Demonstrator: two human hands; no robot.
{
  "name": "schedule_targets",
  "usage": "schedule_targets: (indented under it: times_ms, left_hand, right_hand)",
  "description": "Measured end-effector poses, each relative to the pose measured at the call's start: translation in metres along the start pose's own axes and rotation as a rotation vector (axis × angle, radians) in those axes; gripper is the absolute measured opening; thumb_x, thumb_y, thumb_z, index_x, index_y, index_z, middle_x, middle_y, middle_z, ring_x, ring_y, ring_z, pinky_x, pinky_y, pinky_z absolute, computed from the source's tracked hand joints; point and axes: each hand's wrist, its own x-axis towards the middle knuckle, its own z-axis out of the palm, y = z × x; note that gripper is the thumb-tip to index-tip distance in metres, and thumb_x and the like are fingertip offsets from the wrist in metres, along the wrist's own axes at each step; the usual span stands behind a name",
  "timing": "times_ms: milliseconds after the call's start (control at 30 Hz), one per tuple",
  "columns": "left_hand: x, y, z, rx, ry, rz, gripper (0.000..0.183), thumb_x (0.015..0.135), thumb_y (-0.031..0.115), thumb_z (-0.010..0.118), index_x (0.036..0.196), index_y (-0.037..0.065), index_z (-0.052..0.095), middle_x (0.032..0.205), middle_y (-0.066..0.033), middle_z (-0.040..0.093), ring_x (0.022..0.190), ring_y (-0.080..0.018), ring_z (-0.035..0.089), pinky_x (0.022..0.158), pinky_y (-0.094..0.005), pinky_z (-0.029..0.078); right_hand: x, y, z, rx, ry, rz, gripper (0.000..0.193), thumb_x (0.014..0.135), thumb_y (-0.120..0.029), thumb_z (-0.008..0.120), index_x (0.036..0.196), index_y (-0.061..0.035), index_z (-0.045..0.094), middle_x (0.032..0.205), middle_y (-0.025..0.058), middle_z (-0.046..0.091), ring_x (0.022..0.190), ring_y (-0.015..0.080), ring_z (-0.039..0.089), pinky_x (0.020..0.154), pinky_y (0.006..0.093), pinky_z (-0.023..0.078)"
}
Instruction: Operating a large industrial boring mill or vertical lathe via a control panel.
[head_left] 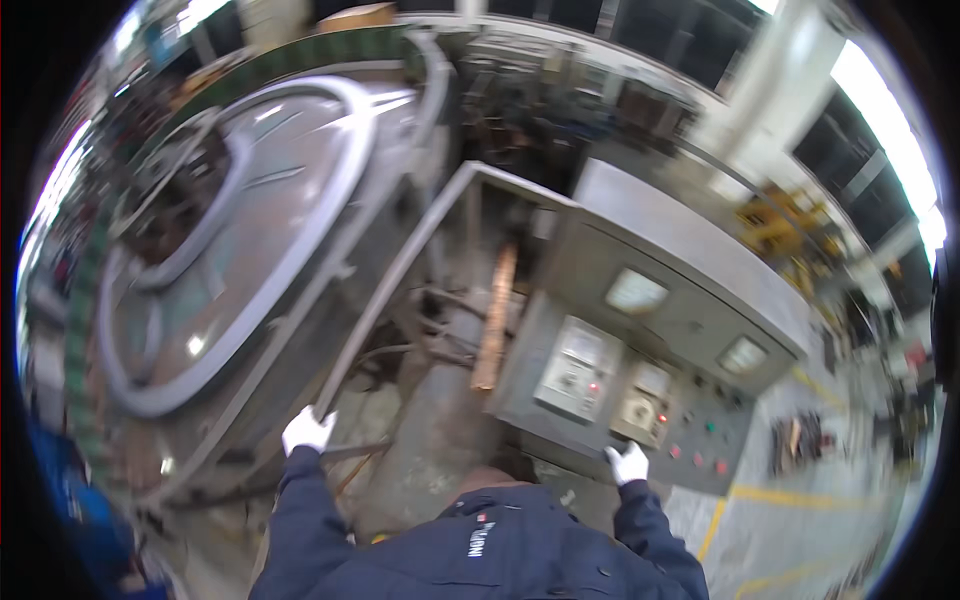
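Observation:
My left hand [308, 430], in a white glove, is closed around the lower end of a grey metal rail [390, 283]. The rail slopes up and away, then bends right toward a control console. My right hand [628, 463], also gloved in white, is at the near edge of the grey control console [530, 345], just below a control unit with a dial [638, 410]. Its thumb and a finger look apart, with nothing visible between them. Another control unit [578, 372] with a small red light sits to the left. Blur hides whether the right hand touches the panel.
A large round machine table carrying a pale metal ring [360, 150] fills the left side. A rusty brown bar [495, 320] stands between it and the console. Yellow floor lines [800, 497] run at the right, near a dark metal stack [800, 443]. Yellow equipment [785, 235] stands farther back.

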Motion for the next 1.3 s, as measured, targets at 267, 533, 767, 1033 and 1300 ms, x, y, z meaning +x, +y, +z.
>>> schedule_targets:
  times_ms: [267, 533, 767, 1033, 1300]
  left_hand:
    - [-0.004, -0.061, 0.003, 0.009, 0.073, -0.054, 0.075, 0.093, 0.076, 0.064, 0.121, 0.007, 0.072, 0.109, -0.0175, 0.08, 0.104, -0.0361, 0.078, 0.093, -0.0476, 0.061]
    - [-0.004, -0.06, -0.001, -0.014, 0.083, -0.062, 0.071, 0.094, 0.073, 0.065, 0.118, 0.007, 0.073, 0.112, -0.0175, 0.079, 0.106, -0.0353, 0.077, 0.094, -0.0465, 0.06]
    - [-0.006, -0.057, -0.009, -0.019, 0.072, -0.059, 0.07, 0.094, 0.072, 0.065, 0.117, 0.007, 0.073, 0.112, -0.0174, 0.079, 0.106, -0.0352, 0.077, 0.095, -0.0464, 0.06]
    - [-0.005, -0.063, -0.004, -0.041, 0.1, -0.055, 0.071, 0.092, 0.074, 0.067, 0.115, 0.006, 0.073, 0.11, -0.0194, 0.079, 0.105, -0.0384, 0.076, 0.094, -0.0484, 0.06]
    - [-0.002, -0.061, 0.0, -0.048, 0.131, -0.04, 0.072, 0.091, 0.074, 0.068, 0.114, 0.007, 0.073, 0.109, -0.0203, 0.079, 0.105, -0.0398, 0.076, 0.093, -0.0489, 0.06]
  right_hand:
    - [0.024, 0.015, 0.031, 0.097, 0.084, -0.092, 0.048, 0.088, -0.032, 0.087, 0.101, 0.0095, 0.067, 0.089, 0.026, 0.074, 0.079, 0.0362, 0.073, 0.078, 0.047, 0.059]
    - [0.018, -0.021, 0.008, 0.094, 0.028, -0.021, 0.046, 0.087, -0.022, 0.09, 0.112, 0.0111, 0.07, 0.098, 0.0255, 0.076, 0.089, 0.0349, 0.073, 0.086, 0.043, 0.058]
    - [0.024, -0.014, 0.015, 0.118, 0.05, -0.044, 0.052, 0.087, -0.029, 0.09, 0.114, 0.0122, 0.071, 0.1, 0.0258, 0.077, 0.09, 0.0344, 0.074, 0.086, 0.0435, 0.059]
    - [0.022, -0.013, 0.017, 0.176, 0.03, -0.033, 0.051, 0.088, -0.025, 0.089, 0.117, 0.0127, 0.071, 0.102, 0.025, 0.078, 0.092, 0.0334, 0.075, 0.087, 0.0435, 0.06]
    - [0.013, -0.022, 0.011, 0.191, 0.044, -0.011, 0.044, 0.09, -0.02, 0.088, 0.113, 0.0113, 0.069, 0.097, 0.0226, 0.077, 0.084, 0.0307, 0.072, 0.079, 0.0442, 0.059]
